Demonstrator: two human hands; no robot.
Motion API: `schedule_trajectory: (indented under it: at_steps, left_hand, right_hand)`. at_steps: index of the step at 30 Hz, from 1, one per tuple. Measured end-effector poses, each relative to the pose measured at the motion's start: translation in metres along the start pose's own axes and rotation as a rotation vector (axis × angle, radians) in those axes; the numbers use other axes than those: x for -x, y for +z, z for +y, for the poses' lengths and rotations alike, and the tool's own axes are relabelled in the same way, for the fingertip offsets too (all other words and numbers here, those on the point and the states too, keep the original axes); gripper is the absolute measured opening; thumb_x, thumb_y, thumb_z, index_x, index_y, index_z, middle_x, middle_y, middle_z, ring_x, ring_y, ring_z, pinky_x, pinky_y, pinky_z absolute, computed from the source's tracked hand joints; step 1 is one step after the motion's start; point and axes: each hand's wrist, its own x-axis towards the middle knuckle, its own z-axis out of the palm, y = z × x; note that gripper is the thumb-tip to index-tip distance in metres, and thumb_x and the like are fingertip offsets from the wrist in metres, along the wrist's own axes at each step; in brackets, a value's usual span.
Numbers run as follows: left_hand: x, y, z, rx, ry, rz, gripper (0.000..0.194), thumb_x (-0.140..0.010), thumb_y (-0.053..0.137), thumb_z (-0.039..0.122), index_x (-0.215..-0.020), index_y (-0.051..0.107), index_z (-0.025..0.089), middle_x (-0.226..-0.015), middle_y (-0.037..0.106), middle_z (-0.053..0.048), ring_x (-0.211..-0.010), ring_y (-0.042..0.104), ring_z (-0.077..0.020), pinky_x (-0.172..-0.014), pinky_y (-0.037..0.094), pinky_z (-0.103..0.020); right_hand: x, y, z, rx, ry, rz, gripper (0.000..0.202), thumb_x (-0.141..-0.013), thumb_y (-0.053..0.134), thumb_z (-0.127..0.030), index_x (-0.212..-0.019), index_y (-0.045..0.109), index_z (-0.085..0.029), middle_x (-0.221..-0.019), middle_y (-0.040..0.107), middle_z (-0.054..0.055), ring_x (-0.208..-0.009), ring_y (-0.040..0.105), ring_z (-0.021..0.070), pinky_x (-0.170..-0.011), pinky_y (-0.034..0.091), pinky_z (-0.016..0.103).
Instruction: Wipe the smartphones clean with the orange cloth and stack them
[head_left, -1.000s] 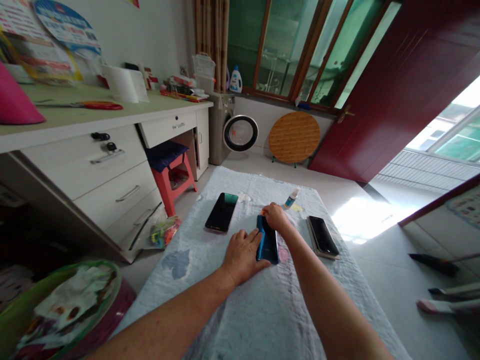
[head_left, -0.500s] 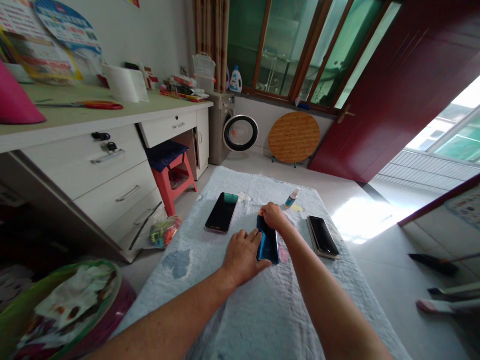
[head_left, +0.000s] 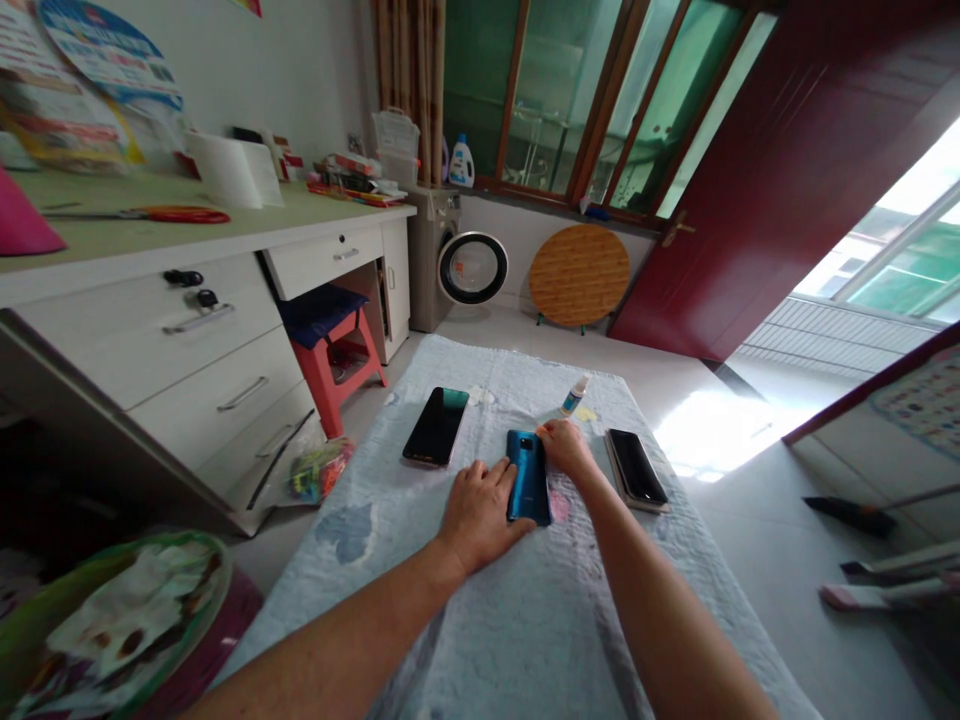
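A blue smartphone (head_left: 534, 485) lies back up on the cloth-covered table, its camera block at the far end. My left hand (head_left: 484, 508) holds it down from the left, fingers on its left edge and thumb along the near end. At the far right corner of the phone, my right hand (head_left: 564, 446) is closed on a small orange piece (head_left: 541, 431), mostly hidden by the fingers; its kind is unclear. A black-screened phone (head_left: 436, 427) lies to the left. Another dark phone (head_left: 636, 468) rests on a pale flat thing at right. Beyond my right hand stands a small spray bottle (head_left: 574, 396).
The pale blue cloth (head_left: 480, 640) covers the table. A bin (head_left: 225, 625) holding rubbish stands at the lower left. On the left are a drawer desk (head_left: 202, 360) and a red stool (head_left: 330, 380); a washing machine (head_left: 431, 270) with its door ajar is behind.
My right hand has slid from the phone's far end to its far right corner, uncovering the camera block. My left hand stays on the phone. The whole view has shifted slightly.
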Motion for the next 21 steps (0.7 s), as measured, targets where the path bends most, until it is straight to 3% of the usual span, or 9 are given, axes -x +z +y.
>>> schedule_trajectory:
  at_steps: [9,16,21]
  left_hand:
    - [0.0,-0.002,0.0,0.016,-0.003,-0.025,0.072,-0.075,0.062,0.06,-0.134,0.05,0.021,-0.141,0.05,-0.01,-0.116,0.049,-0.0353,-0.096,0.038,-0.049]
    - [0.0,-0.002,0.0,0.012,0.004,-0.019,0.072,-0.075,0.062,0.061,-0.134,0.051,0.021,-0.141,0.051,-0.01,-0.115,0.05,-0.035,-0.096,0.039,-0.048]
    - [0.0,-0.002,0.001,0.001,0.009,-0.004,0.072,-0.074,0.063,0.062,-0.131,0.053,0.019,-0.139,0.053,-0.01,-0.113,0.05,-0.0344,-0.096,0.04,-0.047]
  right_hand:
    - [0.042,-0.007,-0.005,-0.101,0.119,-0.007,0.034,-0.092,0.046,-0.032,-0.091,0.075,-0.015,-0.088,0.074,0.011,-0.083,0.067,0.0183,-0.066,0.04,0.023]
    - [0.084,-0.018,-0.011,-0.132,0.108,-0.077,0.032,-0.093,0.046,-0.033,-0.088,0.074,-0.017,-0.084,0.074,0.008,-0.079,0.066,0.0171,-0.063,0.037,0.023]
    - [0.11,-0.016,-0.011,-0.082,0.036,-0.06,0.028,-0.093,0.047,-0.029,-0.083,0.07,-0.018,-0.082,0.072,0.006,-0.076,0.064,0.0157,-0.064,0.036,0.024]
